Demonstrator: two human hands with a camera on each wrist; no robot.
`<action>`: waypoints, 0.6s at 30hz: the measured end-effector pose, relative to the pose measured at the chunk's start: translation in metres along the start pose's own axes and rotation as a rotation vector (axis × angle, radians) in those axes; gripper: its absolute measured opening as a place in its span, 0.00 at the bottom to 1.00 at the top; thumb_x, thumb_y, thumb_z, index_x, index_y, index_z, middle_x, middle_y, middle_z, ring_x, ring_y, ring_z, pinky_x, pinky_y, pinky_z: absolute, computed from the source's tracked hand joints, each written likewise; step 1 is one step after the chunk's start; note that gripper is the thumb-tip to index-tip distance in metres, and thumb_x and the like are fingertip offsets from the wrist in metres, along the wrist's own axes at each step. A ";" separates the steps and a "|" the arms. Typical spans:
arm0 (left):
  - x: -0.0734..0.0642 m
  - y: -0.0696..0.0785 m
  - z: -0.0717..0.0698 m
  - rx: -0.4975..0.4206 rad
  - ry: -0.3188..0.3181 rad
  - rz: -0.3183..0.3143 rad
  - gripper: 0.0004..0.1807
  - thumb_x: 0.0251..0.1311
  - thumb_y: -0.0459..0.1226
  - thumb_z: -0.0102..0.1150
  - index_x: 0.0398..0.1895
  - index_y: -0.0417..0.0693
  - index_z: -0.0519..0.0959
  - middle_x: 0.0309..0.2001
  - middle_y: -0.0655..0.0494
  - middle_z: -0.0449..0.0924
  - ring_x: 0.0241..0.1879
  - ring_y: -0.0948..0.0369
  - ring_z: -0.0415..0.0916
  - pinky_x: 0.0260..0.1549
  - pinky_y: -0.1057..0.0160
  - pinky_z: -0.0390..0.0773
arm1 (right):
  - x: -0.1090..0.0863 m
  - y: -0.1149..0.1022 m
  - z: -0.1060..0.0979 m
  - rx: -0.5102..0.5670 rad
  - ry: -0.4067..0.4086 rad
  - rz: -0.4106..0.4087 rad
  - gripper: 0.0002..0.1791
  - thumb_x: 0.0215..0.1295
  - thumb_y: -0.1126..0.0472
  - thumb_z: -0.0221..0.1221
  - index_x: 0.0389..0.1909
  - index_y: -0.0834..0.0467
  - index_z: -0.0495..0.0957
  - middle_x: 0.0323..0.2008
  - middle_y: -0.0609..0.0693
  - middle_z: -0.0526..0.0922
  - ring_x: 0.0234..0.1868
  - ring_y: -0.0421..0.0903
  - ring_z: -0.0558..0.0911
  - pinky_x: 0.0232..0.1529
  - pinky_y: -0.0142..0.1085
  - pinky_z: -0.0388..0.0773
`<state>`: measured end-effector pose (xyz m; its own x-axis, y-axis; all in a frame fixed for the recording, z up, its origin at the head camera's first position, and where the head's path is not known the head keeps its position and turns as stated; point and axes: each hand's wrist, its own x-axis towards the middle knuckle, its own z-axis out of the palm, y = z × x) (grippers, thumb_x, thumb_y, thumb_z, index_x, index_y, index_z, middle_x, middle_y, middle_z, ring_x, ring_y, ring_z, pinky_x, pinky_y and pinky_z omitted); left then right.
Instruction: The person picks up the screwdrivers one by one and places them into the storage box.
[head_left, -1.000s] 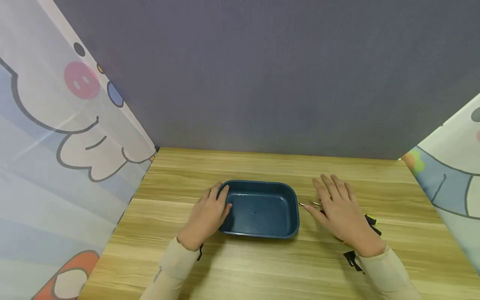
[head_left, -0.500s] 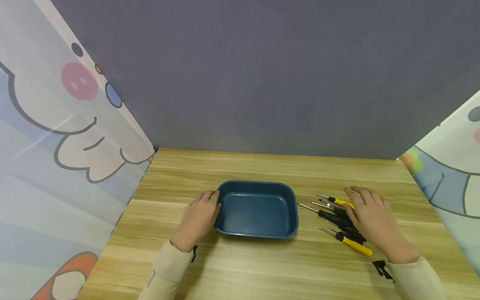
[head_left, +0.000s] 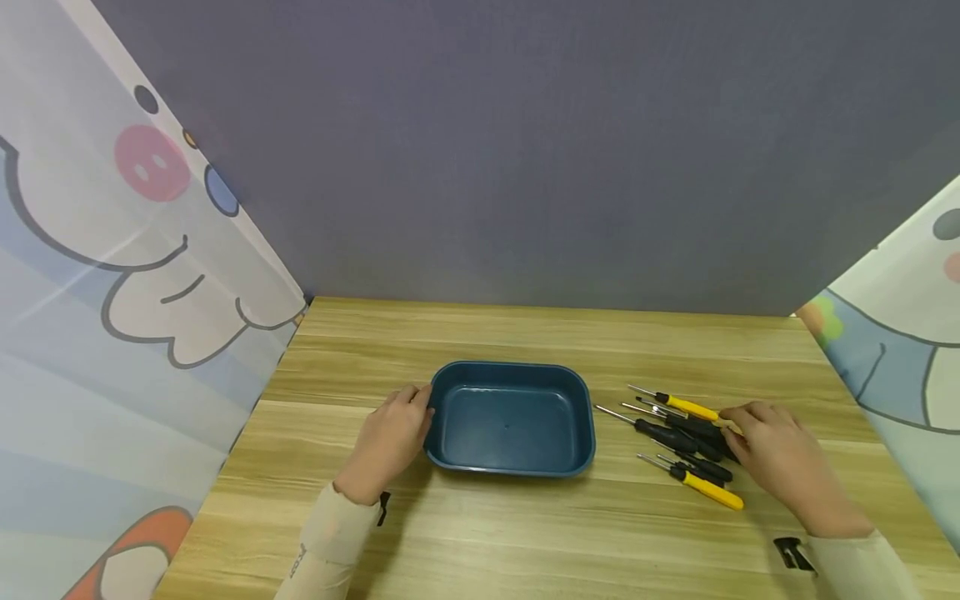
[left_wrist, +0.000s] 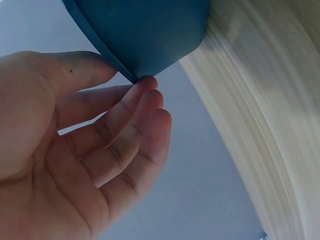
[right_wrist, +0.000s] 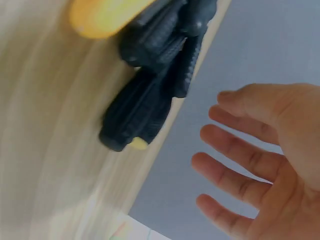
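A dark blue rectangular plastic tray [head_left: 507,423] lies on the table with nothing in it. At its left side my left hand [head_left: 390,433] pinches the rim, the thumb on one side and bent fingers on the other in the left wrist view. To the right of the tray lies a loose pile of several screwdrivers: a yellow-handled one [head_left: 690,407] at the back, black-handled ones [head_left: 666,435] in the middle, and another yellow-handled one [head_left: 712,491] in front. My right hand [head_left: 780,458] hovers by the handle ends, fingers relaxed and apart, holding nothing.
The wood-grain table [head_left: 510,542] ends at a grey panel [head_left: 555,167] at the back. Cartoon-printed curtains [head_left: 150,275] hang on the left and right. A black strap piece [head_left: 792,553] shows beside the right wrist.
My right hand has moved right and nearer, off the screwdrivers, uncovering them. My left hand has drawn back from inside the tray to its left rim.
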<state>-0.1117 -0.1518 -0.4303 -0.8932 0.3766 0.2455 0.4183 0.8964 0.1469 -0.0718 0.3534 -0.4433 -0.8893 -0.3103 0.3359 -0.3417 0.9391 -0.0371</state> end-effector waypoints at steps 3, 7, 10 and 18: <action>0.000 -0.001 -0.001 -0.015 -0.019 -0.007 0.21 0.65 0.34 0.65 0.58 0.31 0.79 0.45 0.43 0.82 0.43 0.47 0.81 0.36 0.54 0.84 | -0.001 0.001 0.003 0.004 -0.030 0.005 0.16 0.47 0.67 0.75 0.39 0.64 0.85 0.36 0.59 0.83 0.34 0.62 0.81 0.28 0.60 0.77; 0.001 -0.003 -0.002 -0.039 -0.044 -0.021 0.21 0.65 0.33 0.65 0.59 0.31 0.78 0.42 0.44 0.82 0.40 0.49 0.82 0.34 0.55 0.83 | -0.001 0.000 0.007 0.026 -0.033 0.007 0.15 0.49 0.65 0.75 0.39 0.63 0.85 0.36 0.58 0.83 0.34 0.61 0.81 0.28 0.60 0.77; 0.001 -0.004 -0.002 -0.063 -0.053 -0.025 0.21 0.65 0.33 0.65 0.59 0.30 0.78 0.40 0.44 0.81 0.37 0.50 0.82 0.32 0.55 0.83 | -0.001 0.000 0.011 0.041 -0.033 0.011 0.15 0.49 0.66 0.75 0.39 0.63 0.85 0.36 0.58 0.83 0.34 0.62 0.81 0.29 0.61 0.76; 0.003 -0.006 -0.001 -0.156 -0.039 -0.001 0.21 0.64 0.29 0.64 0.57 0.25 0.77 0.37 0.42 0.80 0.33 0.52 0.81 0.31 0.60 0.82 | 0.000 -0.001 0.017 0.061 -0.028 -0.007 0.16 0.48 0.66 0.75 0.39 0.64 0.85 0.37 0.58 0.83 0.35 0.61 0.81 0.31 0.62 0.77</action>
<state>-0.1165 -0.1560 -0.4291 -0.8982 0.3869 0.2087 0.4349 0.8509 0.2946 -0.0770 0.3502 -0.4591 -0.8948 -0.3216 0.3095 -0.3650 0.9264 -0.0924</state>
